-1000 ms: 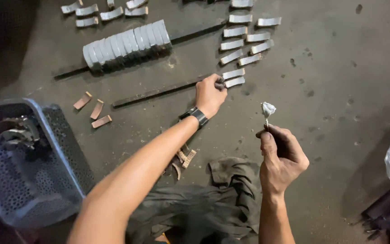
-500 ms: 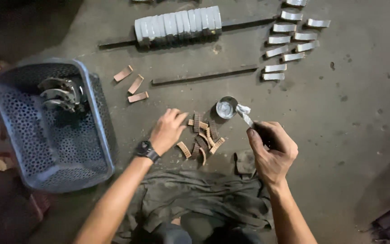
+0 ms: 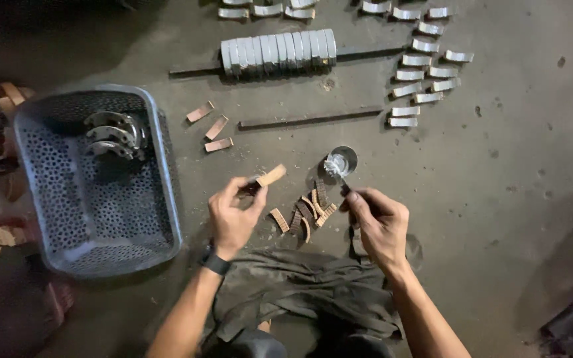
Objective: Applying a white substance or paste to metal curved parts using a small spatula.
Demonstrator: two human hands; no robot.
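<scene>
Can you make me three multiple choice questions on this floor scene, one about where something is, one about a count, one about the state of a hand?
1. Where is the grey perforated basket?
A. on the side of the left hand
B. beyond the right hand
C. on the person's lap

2. How many brown pads lie in the small loose group between the basket and the dark bar?
A. one
B. three
C. six

3. What is the left hand doing?
A. lying flat on the floor
B. pinching a brown pad
C. gripping the basket rim

Answers:
1 A, the basket sits just out from the left hand.
2 B, three separate pieces show there.
3 B, the pad sticks out above thumb and fingers; the right hand holds a small brush over a round tin.
</scene>
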